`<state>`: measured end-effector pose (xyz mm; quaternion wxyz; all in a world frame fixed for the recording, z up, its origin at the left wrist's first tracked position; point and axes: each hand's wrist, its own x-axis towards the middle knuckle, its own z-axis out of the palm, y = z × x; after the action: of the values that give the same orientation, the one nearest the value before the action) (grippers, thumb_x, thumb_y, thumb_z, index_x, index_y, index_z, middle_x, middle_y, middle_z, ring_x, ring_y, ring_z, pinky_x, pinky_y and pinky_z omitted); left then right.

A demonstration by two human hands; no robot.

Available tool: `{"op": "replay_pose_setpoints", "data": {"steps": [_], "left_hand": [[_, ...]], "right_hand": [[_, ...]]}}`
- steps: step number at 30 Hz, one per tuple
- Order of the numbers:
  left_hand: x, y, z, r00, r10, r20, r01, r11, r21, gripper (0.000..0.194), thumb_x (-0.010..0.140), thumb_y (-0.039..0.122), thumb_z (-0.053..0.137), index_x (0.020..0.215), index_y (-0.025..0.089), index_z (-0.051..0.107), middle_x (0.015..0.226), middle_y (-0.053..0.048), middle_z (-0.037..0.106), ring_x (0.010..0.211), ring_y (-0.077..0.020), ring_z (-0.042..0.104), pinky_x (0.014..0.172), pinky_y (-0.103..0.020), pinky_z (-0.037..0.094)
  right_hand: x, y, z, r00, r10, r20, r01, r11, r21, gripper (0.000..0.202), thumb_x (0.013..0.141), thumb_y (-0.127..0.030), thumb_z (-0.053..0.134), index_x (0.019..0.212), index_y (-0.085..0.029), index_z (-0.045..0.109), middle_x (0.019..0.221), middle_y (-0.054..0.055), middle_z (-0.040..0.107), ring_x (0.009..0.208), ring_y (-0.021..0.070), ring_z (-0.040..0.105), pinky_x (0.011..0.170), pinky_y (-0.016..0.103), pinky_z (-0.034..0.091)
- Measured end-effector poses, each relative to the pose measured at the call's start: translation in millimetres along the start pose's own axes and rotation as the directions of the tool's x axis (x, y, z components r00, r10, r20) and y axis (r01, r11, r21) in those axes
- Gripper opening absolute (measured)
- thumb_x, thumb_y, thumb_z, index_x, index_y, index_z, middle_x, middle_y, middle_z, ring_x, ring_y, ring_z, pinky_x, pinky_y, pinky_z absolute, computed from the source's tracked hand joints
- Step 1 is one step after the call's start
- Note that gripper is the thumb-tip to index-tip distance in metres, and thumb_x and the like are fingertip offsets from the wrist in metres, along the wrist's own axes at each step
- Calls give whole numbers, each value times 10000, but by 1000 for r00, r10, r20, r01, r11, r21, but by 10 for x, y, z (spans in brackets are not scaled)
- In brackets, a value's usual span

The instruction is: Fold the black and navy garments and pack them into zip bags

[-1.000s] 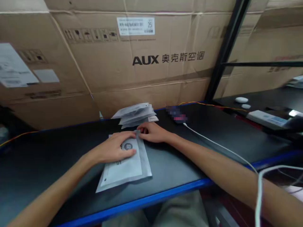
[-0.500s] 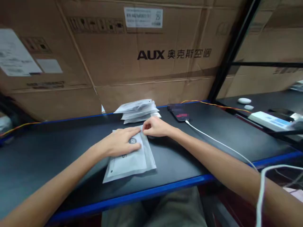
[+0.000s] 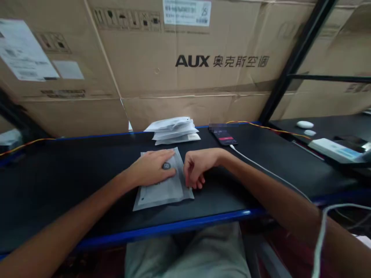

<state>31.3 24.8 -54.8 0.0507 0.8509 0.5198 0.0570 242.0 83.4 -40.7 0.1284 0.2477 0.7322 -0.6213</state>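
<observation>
Left hand (image 3: 152,170) lay flat, pinning a thin, floppy plastic pouch (image 3: 162,189) near the tabletop's (image 3: 72,181) front edge; right hand (image 3: 197,168) curled loosely at its right edge, gripping nothing. Prob. light, slippery; best pinched at a corner.

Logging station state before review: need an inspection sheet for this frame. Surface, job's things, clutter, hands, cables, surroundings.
Surface: black bench with blue front edge.
Job's things: grey pouch lying flat near the front edge.
Clutter: stack of pouches at the back; phone right of it; white items on the bench to the right, too blurred to name.
Hands: left hand pressed flat on the pouch; right hand curled, fingertips at the pouch's right edge.
Cables: white cable plugged into the phone; orange wire along the back edge.
Surroundings: cardboard boxes behind the bench; black post.
</observation>
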Motion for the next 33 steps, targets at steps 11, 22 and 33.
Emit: {"op": "replay_pose_setpoints", "data": {"steps": [11, 22, 33], "left_hand": [[-71, -62, 130, 988, -49, -144, 34, 994, -106, 608, 951, 519, 361, 1395, 154, 557, 1459, -119, 543, 1373, -311, 467, 1146, -496, 336], [-137, -89, 171, 949, -105, -297, 36, 973, -229, 573, 989, 542, 315, 1282, 171, 638, 1344, -96, 647, 1267, -273, 569, 1113, -430, 393], [-152, -51, 152, 892, -69, -447, -20, 981, -192, 408, 987, 439, 395, 1085, 219, 723, 1177, -49, 739, 1122, -244, 659, 1037, -372, 470]], "right_hand": [[53, 170, -227, 872, -248, -423, 181, 965, -192, 175, 670, -248, 779, 765, -113, 722, 595, -27, 637, 527, 65, 547, 509, 180, 436], [215, 243, -200, 703, -429, -567, 372, 902, -221, 330, 586, -131, 789, 895, -143, 676, 913, 17, 677, 874, 148, 630, 766, 257, 492], [218, 210, -190, 654, -481, -585, 531, 842, -98, 371, 660, -407, 821, 903, -144, 723, 918, 40, 724, 853, 161, 648, 840, 300, 506]]}}
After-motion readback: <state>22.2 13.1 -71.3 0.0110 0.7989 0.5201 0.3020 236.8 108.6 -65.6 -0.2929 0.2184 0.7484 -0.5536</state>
